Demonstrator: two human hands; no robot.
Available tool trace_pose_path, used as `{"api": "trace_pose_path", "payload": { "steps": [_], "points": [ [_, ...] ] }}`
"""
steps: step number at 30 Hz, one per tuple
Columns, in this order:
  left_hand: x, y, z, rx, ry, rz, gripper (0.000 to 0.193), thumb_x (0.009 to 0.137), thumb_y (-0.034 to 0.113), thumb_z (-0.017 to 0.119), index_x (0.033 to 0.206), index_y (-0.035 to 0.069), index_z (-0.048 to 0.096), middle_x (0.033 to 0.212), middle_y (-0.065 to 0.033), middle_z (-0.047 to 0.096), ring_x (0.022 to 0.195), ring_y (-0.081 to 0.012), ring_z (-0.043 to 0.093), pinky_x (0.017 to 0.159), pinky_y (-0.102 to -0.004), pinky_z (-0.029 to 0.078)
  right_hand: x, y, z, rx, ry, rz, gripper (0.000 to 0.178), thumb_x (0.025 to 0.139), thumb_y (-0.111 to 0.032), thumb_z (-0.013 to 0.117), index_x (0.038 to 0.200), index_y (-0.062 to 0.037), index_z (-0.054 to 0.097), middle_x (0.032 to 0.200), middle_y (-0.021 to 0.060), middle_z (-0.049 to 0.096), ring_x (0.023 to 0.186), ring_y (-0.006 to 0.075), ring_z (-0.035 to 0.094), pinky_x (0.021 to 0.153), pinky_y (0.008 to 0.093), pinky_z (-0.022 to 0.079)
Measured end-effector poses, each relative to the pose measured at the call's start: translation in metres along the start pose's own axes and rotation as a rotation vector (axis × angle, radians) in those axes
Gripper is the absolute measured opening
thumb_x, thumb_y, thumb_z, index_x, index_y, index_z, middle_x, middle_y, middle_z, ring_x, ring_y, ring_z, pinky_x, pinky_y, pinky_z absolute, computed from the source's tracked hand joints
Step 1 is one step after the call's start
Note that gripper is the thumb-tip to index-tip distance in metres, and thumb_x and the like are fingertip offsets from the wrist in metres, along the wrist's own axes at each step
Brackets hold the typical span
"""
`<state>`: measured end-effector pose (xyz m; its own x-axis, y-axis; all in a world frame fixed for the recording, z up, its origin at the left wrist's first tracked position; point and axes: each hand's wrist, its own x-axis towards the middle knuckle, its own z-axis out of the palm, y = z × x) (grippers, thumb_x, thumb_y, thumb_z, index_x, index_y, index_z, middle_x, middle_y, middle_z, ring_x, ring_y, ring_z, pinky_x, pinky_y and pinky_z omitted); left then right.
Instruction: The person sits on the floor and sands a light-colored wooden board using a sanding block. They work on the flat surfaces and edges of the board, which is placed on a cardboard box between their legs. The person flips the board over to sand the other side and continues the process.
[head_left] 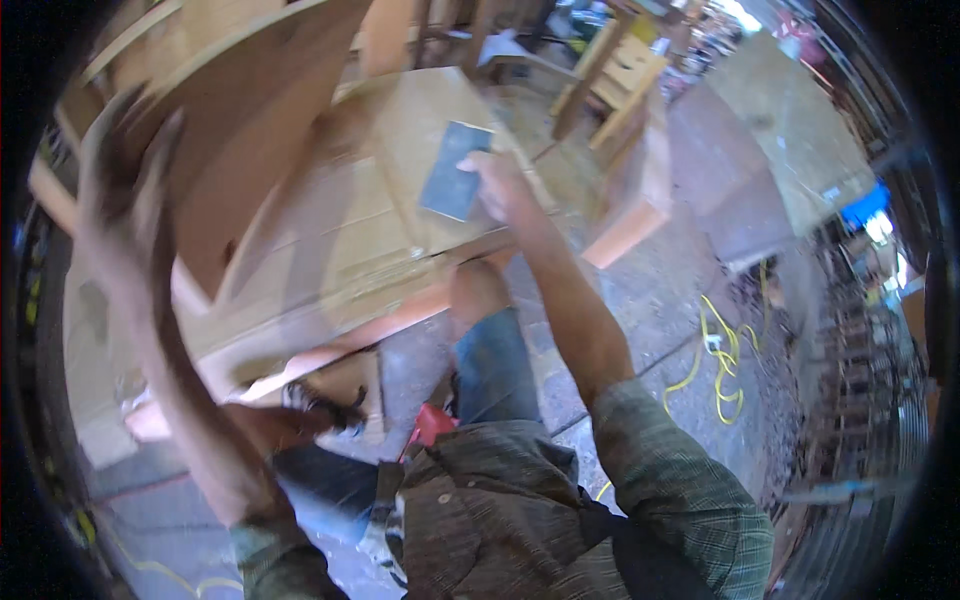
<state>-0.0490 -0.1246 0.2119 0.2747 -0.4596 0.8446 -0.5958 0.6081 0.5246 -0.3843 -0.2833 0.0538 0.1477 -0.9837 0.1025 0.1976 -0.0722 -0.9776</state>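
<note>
My right hand point(497, 184) grips a dark grey rectangular sheet of sandpaper point(447, 178) by its right side, thumb on top. The sheet is over a flat cardboard-covered surface point(350, 215) in front of me. At the left, my left hand point(128, 185) is raised with its fingers apart and holds nothing I can see. It is beside a curved brown wooden panel point(240, 120) that stands tilted on the cardboard. Motion blurs this hand, so I cannot tell whether it touches the panel.
Wooden pieces and frames point(625, 75) stand at the back. A pinkish wooden board point(635, 200) is right of the cardboard. A yellow cord point(725, 375) lies coiled on the concrete floor at the right. Something red point(432, 425) sits between my legs. Stacked material lines the far right.
</note>
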Motion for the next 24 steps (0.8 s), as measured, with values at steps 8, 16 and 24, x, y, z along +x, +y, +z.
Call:
{"api": "trace_pose_path", "payload": {
  "steps": [8, 16, 24],
  "points": [
    [0.004, -0.053, -0.067, 0.244, 0.353, -0.289, 0.029, 0.075, 0.011, 0.075, 0.098, -0.003, 0.066, 0.088, -0.0123, 0.067, 0.077, -0.0148, 0.063, 0.071, -0.0244, 0.051, -0.102, 0.017, 0.059, 0.406, -0.070, 0.361, 0.029, 0.075, -0.002, 0.054, 0.103, 0.0026, 0.056, 0.095, 0.0109, 0.062, 0.090, 0.0230, 0.061, 0.084, 0.0379, 0.048],
    [-0.104, -0.105, -0.130, 0.142, 0.535, -0.890, 0.023, 0.078, 0.017, 0.070, 0.087, -0.004, 0.067, 0.073, -0.0065, 0.063, 0.068, -0.0133, 0.058, 0.064, -0.0225, 0.046, -0.173, 0.022, 0.076, 0.368, -0.218, 0.611, 0.031, 0.075, 0.000, 0.052, 0.107, 0.0028, 0.054, 0.093, 0.0086, 0.060, 0.086, 0.0197, 0.060, 0.080, 0.0323, 0.048],
    [-0.136, 0.004, -0.064, 0.860, -0.357, -0.211, 0.062, 0.069, 0.023, 0.076, 0.126, 0.018, 0.052, 0.129, -0.0195, 0.047, 0.119, -0.0368, 0.044, 0.098, -0.0467, 0.036, -0.201, 0.065, 0.063, -0.049, -0.335, 0.658, 0.022, 0.077, -0.003, 0.055, 0.098, 0.0005, 0.061, 0.086, 0.0057, 0.062, 0.082, 0.0169, 0.060, 0.078, 0.0305, 0.046]
  ]
}}
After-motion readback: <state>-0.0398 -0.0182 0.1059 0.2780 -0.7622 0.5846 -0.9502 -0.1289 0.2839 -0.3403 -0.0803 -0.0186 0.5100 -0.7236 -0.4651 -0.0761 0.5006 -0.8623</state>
